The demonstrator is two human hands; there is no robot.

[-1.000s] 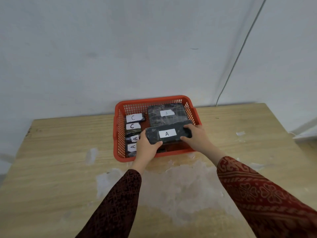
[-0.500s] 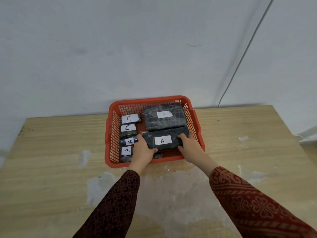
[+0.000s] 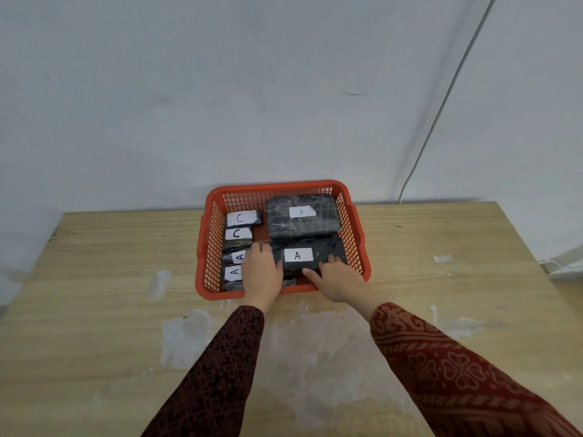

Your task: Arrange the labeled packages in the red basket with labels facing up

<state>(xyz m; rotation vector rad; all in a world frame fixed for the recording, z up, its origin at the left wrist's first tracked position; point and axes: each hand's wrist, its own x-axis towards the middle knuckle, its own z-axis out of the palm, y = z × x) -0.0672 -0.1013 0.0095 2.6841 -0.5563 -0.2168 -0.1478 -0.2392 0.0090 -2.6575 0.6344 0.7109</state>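
Note:
The red basket [image 3: 359, 247] stands at the back middle of the table against the wall. Inside, a large black package labeled A [image 3: 303, 216] lies at the back right, label up. In front of it lies a long black package labeled A [image 3: 328, 252], label up. My left hand [image 3: 262, 272] grips its left end and my right hand [image 3: 339, 279] its near right edge. Down the basket's left side lie small packages: two labeled C [image 3: 241, 218] and two labeled A [image 3: 235, 271], partly behind my left hand.
The wooden table [image 3: 110, 279] has pale worn patches near its front middle. A grey wall rises right behind the basket, with a thin cable [image 3: 441, 105] running down it at the right.
Both hands have lowered the long A package from above the basket's front rim down into the basket, in front of the large A package.

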